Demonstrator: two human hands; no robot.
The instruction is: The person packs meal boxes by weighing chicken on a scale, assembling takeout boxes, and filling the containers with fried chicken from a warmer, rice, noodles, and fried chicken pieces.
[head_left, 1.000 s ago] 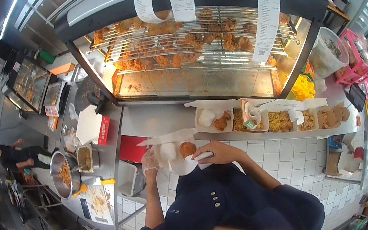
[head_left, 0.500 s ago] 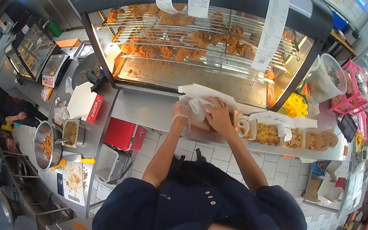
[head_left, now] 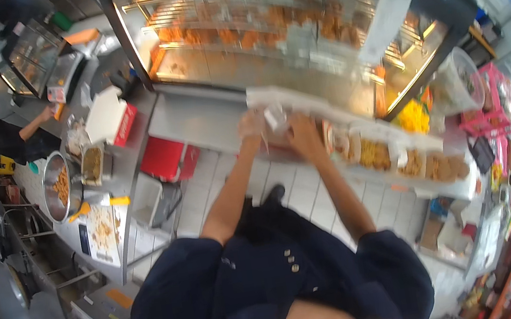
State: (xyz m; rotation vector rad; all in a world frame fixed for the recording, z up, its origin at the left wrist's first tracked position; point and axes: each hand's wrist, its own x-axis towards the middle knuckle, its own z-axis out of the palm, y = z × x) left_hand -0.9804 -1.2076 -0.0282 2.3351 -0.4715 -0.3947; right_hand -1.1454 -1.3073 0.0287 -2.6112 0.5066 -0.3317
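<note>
My left hand point(head_left: 251, 128), in a clear plastic glove, is over the left part of an open white food box whose lid point(head_left: 285, 96) stands up against the display case. Its fingers are smeared by motion. Between my hands is a small whitish, shiny piece point(head_left: 275, 117), too blurred to name. My bare right hand point(head_left: 304, 134) has its fingers bent inward beside that piece, above the box; what they hold is hidden. To its right stand open boxes with yellow noodles point(head_left: 375, 152) and with brown fried pieces point(head_left: 411, 163).
A heated glass case point(head_left: 233, 63) of fried chicken rises behind the counter. At left are a red-and-white box point(head_left: 123, 125), a steel bowl point(head_left: 58, 187) and a cutting board point(head_left: 104, 233). A co-worker point(head_left: 4, 136) stands far left. Pink baskets point(head_left: 483, 113) are at right.
My right hand has drawn back slightly, its fingers now more bent. The clear rounded plastic between my hands no longer shows. My view has shifted, and the co-worker now reaches toward the counter.
</note>
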